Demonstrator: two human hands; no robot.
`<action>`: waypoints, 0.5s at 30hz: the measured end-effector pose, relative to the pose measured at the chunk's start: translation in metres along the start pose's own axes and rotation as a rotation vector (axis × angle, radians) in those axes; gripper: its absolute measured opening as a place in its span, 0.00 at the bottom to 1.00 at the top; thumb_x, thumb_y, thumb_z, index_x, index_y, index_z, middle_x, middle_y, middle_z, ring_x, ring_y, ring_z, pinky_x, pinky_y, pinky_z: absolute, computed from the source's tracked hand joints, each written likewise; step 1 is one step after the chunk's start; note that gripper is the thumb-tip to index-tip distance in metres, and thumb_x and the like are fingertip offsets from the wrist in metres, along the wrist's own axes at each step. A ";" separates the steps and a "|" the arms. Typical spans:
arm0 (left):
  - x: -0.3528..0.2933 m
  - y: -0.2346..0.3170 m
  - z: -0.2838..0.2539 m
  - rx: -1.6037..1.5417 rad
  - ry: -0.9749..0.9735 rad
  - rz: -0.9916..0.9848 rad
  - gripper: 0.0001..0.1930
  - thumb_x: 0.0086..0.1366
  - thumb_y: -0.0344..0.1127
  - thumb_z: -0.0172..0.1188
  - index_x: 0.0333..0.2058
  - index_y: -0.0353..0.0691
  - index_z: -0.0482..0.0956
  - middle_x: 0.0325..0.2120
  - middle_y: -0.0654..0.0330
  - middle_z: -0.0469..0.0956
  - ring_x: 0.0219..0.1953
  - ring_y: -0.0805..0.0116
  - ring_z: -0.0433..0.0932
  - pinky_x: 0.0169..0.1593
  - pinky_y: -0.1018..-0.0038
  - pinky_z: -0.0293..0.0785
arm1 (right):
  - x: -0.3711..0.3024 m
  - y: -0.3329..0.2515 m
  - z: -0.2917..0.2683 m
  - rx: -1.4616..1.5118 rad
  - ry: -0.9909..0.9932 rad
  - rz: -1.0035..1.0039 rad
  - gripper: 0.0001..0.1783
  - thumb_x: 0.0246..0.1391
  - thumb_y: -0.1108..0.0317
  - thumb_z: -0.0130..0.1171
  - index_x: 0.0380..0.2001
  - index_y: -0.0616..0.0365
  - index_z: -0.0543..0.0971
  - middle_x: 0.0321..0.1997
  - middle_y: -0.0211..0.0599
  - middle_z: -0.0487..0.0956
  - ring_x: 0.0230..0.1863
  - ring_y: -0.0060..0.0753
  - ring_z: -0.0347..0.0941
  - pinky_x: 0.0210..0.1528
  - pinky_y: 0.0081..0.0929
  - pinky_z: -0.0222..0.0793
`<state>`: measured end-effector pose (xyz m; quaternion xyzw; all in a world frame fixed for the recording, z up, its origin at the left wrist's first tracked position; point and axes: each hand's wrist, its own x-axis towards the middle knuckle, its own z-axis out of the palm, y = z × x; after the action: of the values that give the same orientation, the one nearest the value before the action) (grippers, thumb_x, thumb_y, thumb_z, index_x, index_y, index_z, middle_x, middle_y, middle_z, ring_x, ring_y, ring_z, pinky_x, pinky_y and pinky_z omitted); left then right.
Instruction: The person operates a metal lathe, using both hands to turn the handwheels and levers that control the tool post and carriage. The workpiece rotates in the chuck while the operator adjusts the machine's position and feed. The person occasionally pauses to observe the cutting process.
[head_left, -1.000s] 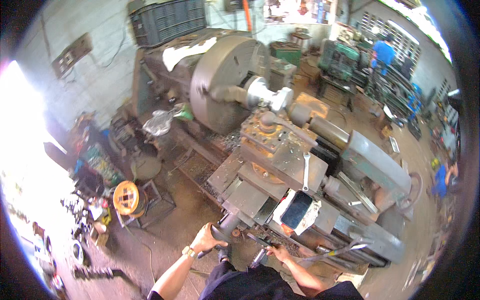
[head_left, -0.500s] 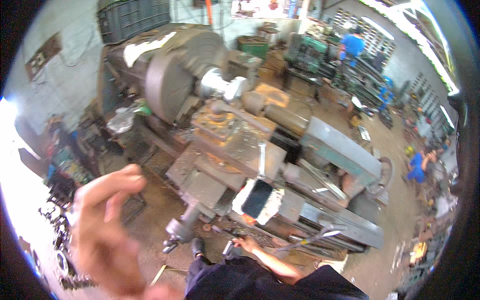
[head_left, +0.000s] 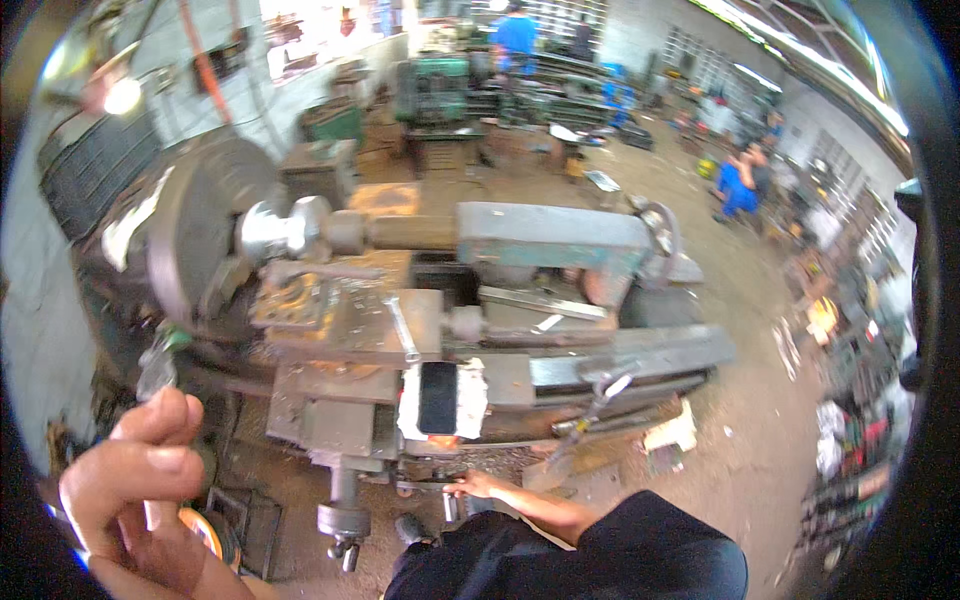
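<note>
A cluttered machine shop spreads out behind the person, with green machines, shelving and other workers in blue far beyond the hands, and a dusty concrete floor (head_left: 760,330) strewn with scraps. In the middle stands a large old lathe (head_left: 430,300), its round chuck (head_left: 195,235) gripping a bright stub of metal workpiece (head_left: 285,228) that meets the bar of the grey-green tailstock (head_left: 550,240). The right hand (head_left: 472,487) reaches forward from a dark sleeve and rests on a small handle (head_left: 425,487) low on the front of the carriage; its fingers look curled about it, though blur keeps the grip from being sure. Just above that hand, a dark flat object lies on a white cloth (head_left: 442,400) on the carriage, and a wrench (head_left: 402,328) lies further up on the flat top. The left hand (head_left: 140,490) is raised close to the camera, well apart from the machine, fingers loosely bent and holding nothing, with a yellow round object (head_left: 205,530) on the floor below it. As a judgement, the work appears to be at a setting stage: the piece is mounted and supported, the carriage sits near the chuck, but no chips or cut surface can be made out, so any turning seems not yet plainly under way.
</note>
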<state>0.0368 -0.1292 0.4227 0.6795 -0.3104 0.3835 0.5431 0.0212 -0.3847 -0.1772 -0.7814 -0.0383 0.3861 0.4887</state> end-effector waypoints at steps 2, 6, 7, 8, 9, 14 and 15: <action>0.012 0.009 -0.010 0.005 -0.192 -0.050 0.32 0.46 0.58 0.74 0.40 0.41 0.73 0.48 0.44 0.73 0.54 0.42 0.74 0.58 0.47 0.73 | 0.000 0.002 0.002 0.018 0.030 0.056 0.37 0.53 0.30 0.58 0.46 0.54 0.83 0.32 0.30 0.84 0.38 0.29 0.78 0.44 0.33 0.72; 0.018 0.028 -0.021 -0.120 -0.486 0.162 0.34 0.45 0.64 0.75 0.34 0.41 0.70 0.53 0.31 0.68 0.57 0.30 0.72 0.62 0.43 0.68 | -0.009 -0.008 0.005 0.052 0.084 0.040 0.38 0.51 0.29 0.59 0.44 0.55 0.84 0.33 0.34 0.83 0.40 0.34 0.78 0.45 0.35 0.72; 0.031 0.021 -0.034 -0.060 -0.698 0.202 0.35 0.46 0.66 0.73 0.34 0.40 0.70 0.53 0.29 0.68 0.58 0.30 0.71 0.63 0.46 0.68 | -0.012 -0.013 0.005 0.040 0.103 0.059 0.39 0.51 0.28 0.59 0.45 0.55 0.84 0.35 0.36 0.84 0.41 0.36 0.78 0.47 0.36 0.72; 0.020 0.017 -0.035 -0.164 -0.608 0.049 0.33 0.48 0.62 0.74 0.35 0.39 0.71 0.52 0.29 0.69 0.56 0.34 0.73 0.61 0.49 0.70 | -0.016 -0.017 0.005 0.032 0.107 0.076 0.39 0.51 0.28 0.59 0.45 0.55 0.84 0.37 0.39 0.84 0.43 0.38 0.78 0.49 0.36 0.71; 0.004 0.010 -0.038 -0.264 -0.514 -0.110 0.32 0.50 0.58 0.76 0.36 0.37 0.72 0.52 0.29 0.70 0.55 0.38 0.75 0.59 0.52 0.72 | -0.021 -0.021 0.007 0.016 0.105 0.092 0.40 0.50 0.27 0.58 0.45 0.55 0.85 0.39 0.41 0.84 0.45 0.40 0.78 0.51 0.37 0.71; -0.098 -0.110 -0.074 0.376 -0.687 -0.618 0.28 0.47 0.47 0.76 0.40 0.35 0.77 0.44 0.47 0.77 0.50 0.50 0.78 0.57 0.60 0.73 | -0.041 -0.051 0.003 -0.081 0.129 0.200 0.50 0.48 0.21 0.52 0.55 0.57 0.79 0.59 0.54 0.77 0.62 0.54 0.71 0.64 0.44 0.65; -0.135 -0.137 -0.080 0.427 -0.687 -0.699 0.28 0.46 0.46 0.76 0.40 0.35 0.77 0.42 0.44 0.77 0.49 0.50 0.78 0.58 0.64 0.71 | -0.043 -0.059 0.002 -0.073 0.117 0.162 0.51 0.48 0.20 0.51 0.55 0.58 0.79 0.59 0.55 0.77 0.62 0.55 0.70 0.64 0.44 0.65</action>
<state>0.0672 -0.0210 0.2476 0.9241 -0.1405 -0.0099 0.3551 0.0081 -0.3712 -0.1065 -0.8205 0.0395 0.3766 0.4283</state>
